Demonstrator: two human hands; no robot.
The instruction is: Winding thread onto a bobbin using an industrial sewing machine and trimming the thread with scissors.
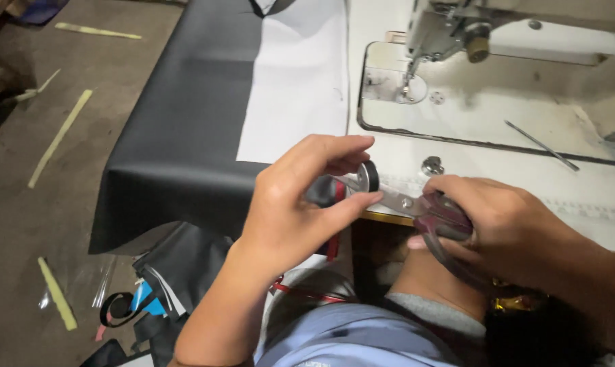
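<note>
Here, my left hand (301, 197) pinches a small black disc (369, 176) at the desk (593, 197) edge; my right hand (498, 224) is clenched on the scissors (416, 204), blades at the disc — a slip could nick my fingertips (362, 199); the disc may drop to the floor (29, 224).

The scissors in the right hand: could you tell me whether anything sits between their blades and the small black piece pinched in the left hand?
Nothing visible does. The scissors, gripped by the right hand, already meet the small black piece pinched by the left hand over the table edge.
</note>
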